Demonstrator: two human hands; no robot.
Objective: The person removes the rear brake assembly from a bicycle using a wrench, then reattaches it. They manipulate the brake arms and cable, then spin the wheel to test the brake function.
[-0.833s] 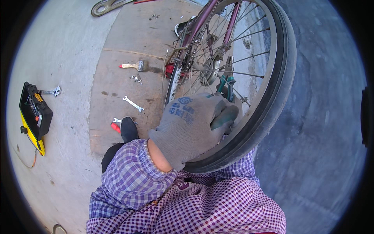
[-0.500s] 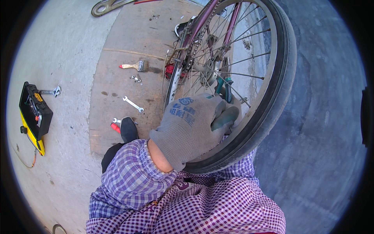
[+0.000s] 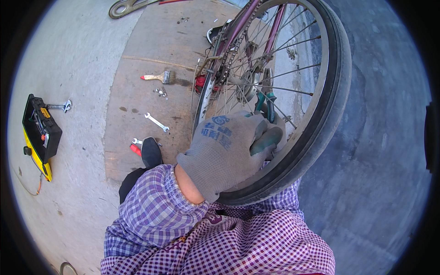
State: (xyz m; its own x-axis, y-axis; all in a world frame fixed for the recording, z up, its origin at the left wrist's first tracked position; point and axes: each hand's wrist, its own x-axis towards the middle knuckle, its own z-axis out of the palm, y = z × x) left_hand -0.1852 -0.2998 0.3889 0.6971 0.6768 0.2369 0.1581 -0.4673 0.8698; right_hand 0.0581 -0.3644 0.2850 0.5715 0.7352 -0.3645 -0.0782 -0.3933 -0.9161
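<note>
My left hand (image 3: 224, 142), in a grey knit glove with a dark green coated thumb, reaches over the near part of the bicycle wheel (image 3: 337, 98). It is closed around the lower end of pliers (image 3: 266, 98) with teal and black handles. The pliers' jaws point away from me, among the spokes beside the hub (image 3: 248, 87). A pale grey patch behind the left thumb, low by the rim, looks like my right hand (image 3: 280, 131); its fingers are hidden behind the left hand and the spokes. The chain (image 3: 227, 62) and purple frame (image 3: 275, 27) lie beyond the hub.
Left of the wheel, a worn board (image 3: 137, 91) bears a paintbrush (image 3: 159, 77), small metal parts (image 3: 161, 92) and an open-ended wrench (image 3: 156, 122). My shoe (image 3: 151, 152) stands by a red-handled tool (image 3: 135, 149). Farther left are a black and yellow toolbox (image 3: 43, 133) and an adjustable wrench (image 3: 59, 107).
My left hand has shifted very slightly to the right, and the pliers have tilted a little among the spokes. The grip looks the same.
</note>
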